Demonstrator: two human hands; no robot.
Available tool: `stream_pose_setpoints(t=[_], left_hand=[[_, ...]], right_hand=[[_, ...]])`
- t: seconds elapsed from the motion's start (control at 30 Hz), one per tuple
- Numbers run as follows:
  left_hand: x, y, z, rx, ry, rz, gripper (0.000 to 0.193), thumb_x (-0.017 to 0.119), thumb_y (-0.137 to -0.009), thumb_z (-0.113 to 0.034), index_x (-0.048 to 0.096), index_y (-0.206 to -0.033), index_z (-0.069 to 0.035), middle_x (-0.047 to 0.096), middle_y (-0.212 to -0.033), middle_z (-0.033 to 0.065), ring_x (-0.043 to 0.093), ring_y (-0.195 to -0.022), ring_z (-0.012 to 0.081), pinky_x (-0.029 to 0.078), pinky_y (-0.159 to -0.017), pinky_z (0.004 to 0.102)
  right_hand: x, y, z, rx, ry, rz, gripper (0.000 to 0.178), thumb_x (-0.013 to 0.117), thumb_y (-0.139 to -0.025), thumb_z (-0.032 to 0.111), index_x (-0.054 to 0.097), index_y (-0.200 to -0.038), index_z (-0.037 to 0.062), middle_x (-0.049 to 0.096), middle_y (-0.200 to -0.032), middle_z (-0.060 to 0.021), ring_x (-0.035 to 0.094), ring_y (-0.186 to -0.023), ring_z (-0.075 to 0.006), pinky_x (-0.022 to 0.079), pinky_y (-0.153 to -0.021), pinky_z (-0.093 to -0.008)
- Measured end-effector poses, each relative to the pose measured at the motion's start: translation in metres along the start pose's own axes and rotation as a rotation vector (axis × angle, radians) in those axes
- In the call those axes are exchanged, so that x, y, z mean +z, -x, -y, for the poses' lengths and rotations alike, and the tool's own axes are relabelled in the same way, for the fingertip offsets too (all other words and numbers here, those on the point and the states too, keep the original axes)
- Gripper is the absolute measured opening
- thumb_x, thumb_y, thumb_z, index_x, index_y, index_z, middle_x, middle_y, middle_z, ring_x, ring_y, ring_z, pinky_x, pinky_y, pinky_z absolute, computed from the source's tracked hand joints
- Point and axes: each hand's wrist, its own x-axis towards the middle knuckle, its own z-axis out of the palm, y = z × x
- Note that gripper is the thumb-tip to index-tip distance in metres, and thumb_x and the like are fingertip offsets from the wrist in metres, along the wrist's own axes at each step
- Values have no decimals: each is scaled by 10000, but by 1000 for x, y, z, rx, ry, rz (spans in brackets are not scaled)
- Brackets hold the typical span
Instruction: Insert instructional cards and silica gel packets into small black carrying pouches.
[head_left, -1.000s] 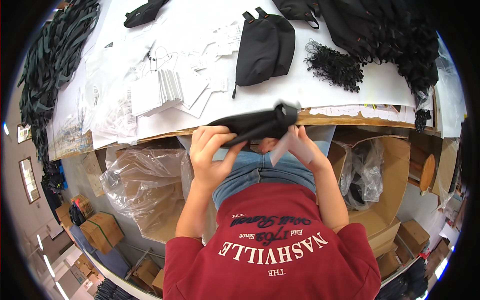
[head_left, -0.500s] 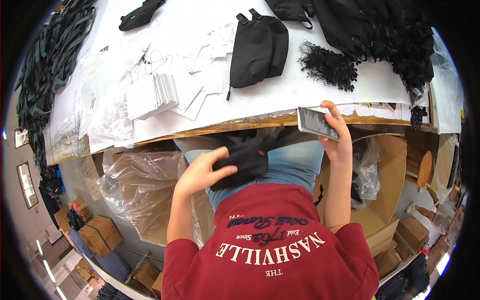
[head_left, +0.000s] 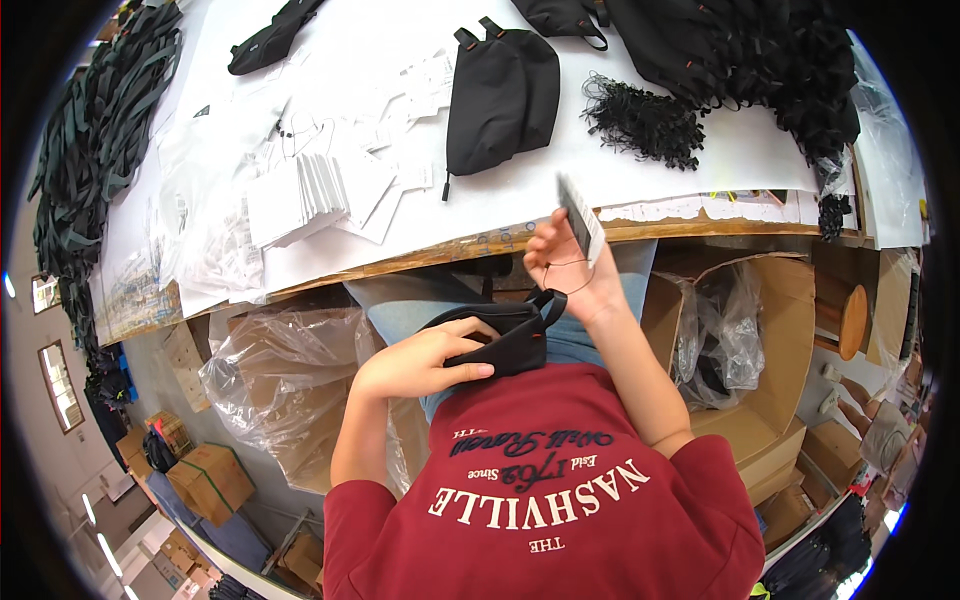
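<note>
In my lap my left hand (head_left: pixel 425 362) grips a small black fabric bag (head_left: pixel 520 348), thumb on the near side and the other fingers partly hidden behind the cloth. A black strap loop (head_left: pixel 546 308) stands up at the bag's right end. Just above that loop, my right hand (head_left: pixel 590 290) has its fingers curled on a flat hang tag (head_left: pixel 582 222) with a dark face and a white edge. A thin dark cord hangs from the tag across my palm towards the loop; whether it touches the loop I cannot tell.
On the white table (head_left: pixel 400 262) lie a stack of white cards (head_left: pixel 300 198), a larger black bag (head_left: pixel 503 100), a heap of black cords (head_left: pixel 645 122) and piled black bags (head_left: pixel 700 50). Dark straps (head_left: pixel 100 150) hang at far left. Cardboard boxes with plastic liners (head_left: pixel 290 370) flank my legs.
My right hand has moved left and turned, bringing the tag over to the bag. My left hand has tilted the bag, so its loop now stands up.
</note>
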Motion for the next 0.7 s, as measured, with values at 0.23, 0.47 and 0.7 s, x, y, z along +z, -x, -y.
stream_pose_setpoints(t=[0.23, 0.47, 0.7], left_hand=[[-4, -5, -7, -14, -142, 62, 301, 591, -907, -262, 647, -971, 27, 609, -1011, 137, 561, -989, 299, 431, -865, 368], [-11, 0, -29, -296, -124, -122, 297, 644, -864, -284, 585, -948, -5, 570, -763, 162, 565, -719, 323, 439, -662, 384], [1, -9, -29, -11, -480, -417, 245, 714, -779, -220, 590, -873, -31, 570, -760, 113, 513, -772, 250, 386, -734, 346]], right_hand=[[13, 7, -5, 100, -17, 167, 270, 447, -977, 273, 546, -924, 28, 309, -593, 21, 263, -482, -92, 262, -478, -218], [37, 5, 35, -605, 735, -330, 195, 620, -927, 243, 577, -758, 155, 370, -549, 124, 241, -461, 20, 170, -430, -186], [64, 22, 28, -794, 1270, -130, 263, 712, -859, 175, 576, -656, 78, 338, -552, 127, 240, -523, 19, 160, -473, -198]])
